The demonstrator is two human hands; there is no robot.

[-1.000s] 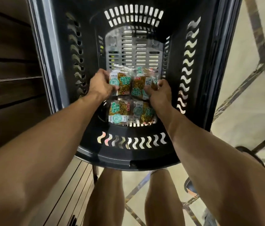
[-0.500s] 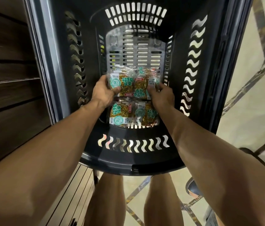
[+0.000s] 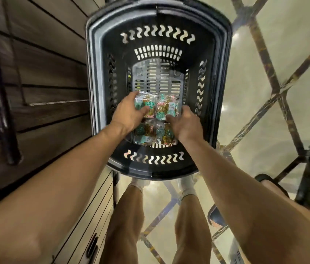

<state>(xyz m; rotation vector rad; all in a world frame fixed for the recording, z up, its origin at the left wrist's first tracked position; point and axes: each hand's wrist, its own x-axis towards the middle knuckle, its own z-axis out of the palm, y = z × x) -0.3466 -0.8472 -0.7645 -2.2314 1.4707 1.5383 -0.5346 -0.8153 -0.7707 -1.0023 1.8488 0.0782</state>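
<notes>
The packets (image 3: 159, 108), a row of clear snack sachets, are held inside the basket (image 3: 219, 60), low over its slotted bottom. The left grip (image 3: 128, 113) is clamped on the row's left end, with the thumb laid across the front. The right grip (image 3: 185, 123) is closed on the right end, with the thumb pressed to the near edge. A second row (image 3: 147, 133) is seen lying flat just below both grips, partly covered by them. Panelling (image 3: 41, 77) is noted left of the left grip, and pale floor (image 3: 260, 96) right of the right grip.

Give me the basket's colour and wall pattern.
Black basket, with wavy cut-out slots along its walls; head view shows it best.
</notes>
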